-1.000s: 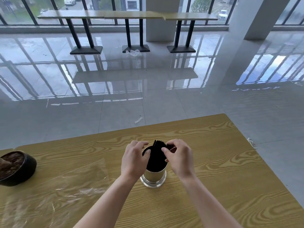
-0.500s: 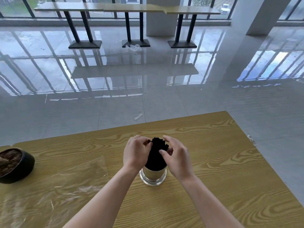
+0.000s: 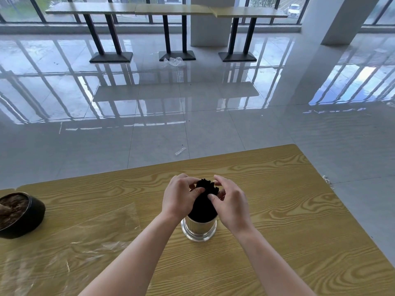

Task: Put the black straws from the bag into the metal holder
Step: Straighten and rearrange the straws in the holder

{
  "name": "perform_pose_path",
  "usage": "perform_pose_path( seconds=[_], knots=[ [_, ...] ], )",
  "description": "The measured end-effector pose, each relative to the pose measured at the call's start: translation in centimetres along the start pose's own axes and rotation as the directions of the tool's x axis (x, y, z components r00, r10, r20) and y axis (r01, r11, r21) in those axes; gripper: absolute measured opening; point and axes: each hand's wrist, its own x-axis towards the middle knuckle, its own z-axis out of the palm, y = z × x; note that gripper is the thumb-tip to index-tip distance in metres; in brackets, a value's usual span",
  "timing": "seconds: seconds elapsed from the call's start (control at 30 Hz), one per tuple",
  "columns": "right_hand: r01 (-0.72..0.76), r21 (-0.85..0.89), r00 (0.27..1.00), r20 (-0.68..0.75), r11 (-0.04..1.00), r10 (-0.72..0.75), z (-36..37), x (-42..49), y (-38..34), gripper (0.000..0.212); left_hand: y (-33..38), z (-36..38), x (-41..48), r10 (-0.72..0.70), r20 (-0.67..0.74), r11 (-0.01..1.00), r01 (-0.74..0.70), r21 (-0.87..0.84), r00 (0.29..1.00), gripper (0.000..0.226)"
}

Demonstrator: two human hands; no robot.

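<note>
A shiny metal holder (image 3: 198,230) stands upright on the wooden table (image 3: 277,210), a little in front of its far edge. A thick bundle of black straws (image 3: 204,202) stands in it, tops sticking well above the rim. My left hand (image 3: 180,196) wraps the bundle from the left, fingers curled round its upper part. My right hand (image 3: 229,201) pinches it from the right with thumb and fingertips. The clear plastic bag (image 3: 70,251) lies flat and crumpled on the table to the left, with no straws visible in it.
A dark round bowl (image 3: 20,214) with brown contents sits at the table's left edge. Beyond the far edge lies a glossy tiled floor with bits of plastic litter (image 3: 173,61). High tables (image 3: 168,9) stand by the windows.
Both hands have closed tighter round the tops of the straws, gathering them into a narrower bundle. The holder has stayed in place.
</note>
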Motion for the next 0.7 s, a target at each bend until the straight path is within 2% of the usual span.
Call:
perform_pose_path(
  seconds=[0.47,0.7],
  knots=[
    [-0.002,0.016,1.000,0.028,1.000,0.001,-0.5,-0.2,-0.1,0.062,-0.1,-0.5,-0.2,0.042,-0.062,0.999,-0.042,-0.010,0.997,0.005],
    [-0.001,0.032,1.000,0.018,0.999,0.001,-1.5,-0.6,-0.5,0.059,0.8,-2.6,-0.9,0.112,-0.214,0.989,-0.129,-0.067,0.970,0.001]
  ],
)
